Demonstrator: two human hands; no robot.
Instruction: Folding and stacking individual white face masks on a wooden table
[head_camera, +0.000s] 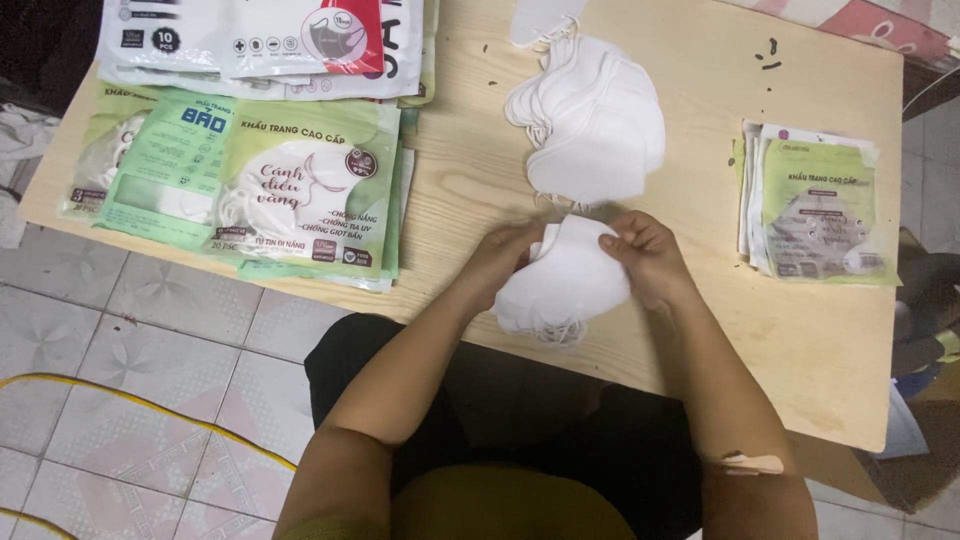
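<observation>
at the left edge of the pale wooden tabletop (470, 190) lies a spread of filled green and white plastic mask packets (250, 190), overlapping one another, with a stack of white and red packets (250, 40) beyond them at the far left corner. the nearest green packets overhang the near edge a little, so a knock from an elbow could tip them to the tiled floor (130, 380).

near the middle of the near edge, the left hand (505, 255) is curled closed around the left side of a small bundle of white fabric face masks (565, 285), and the right hand (645, 255) pinches its upper right corner between thumb and fingers. the bundle rests at the tabletop's near edge, with its ear loops hanging over. a loose pinch could let the thin masks fan out or slide off onto the lap, and a dangling loop may snag on the edge.

just beyond the hands, touching or nearly touching the bundle, sits a long fanned heap of loose white masks (590, 120) running toward the far edge; its loops could tangle with the held ones and drag extras along.

toward the right edge lies a neat stack of flat empty green and clear packets (815, 205), well apart from the hands; a long reach could scatter them.
</observation>
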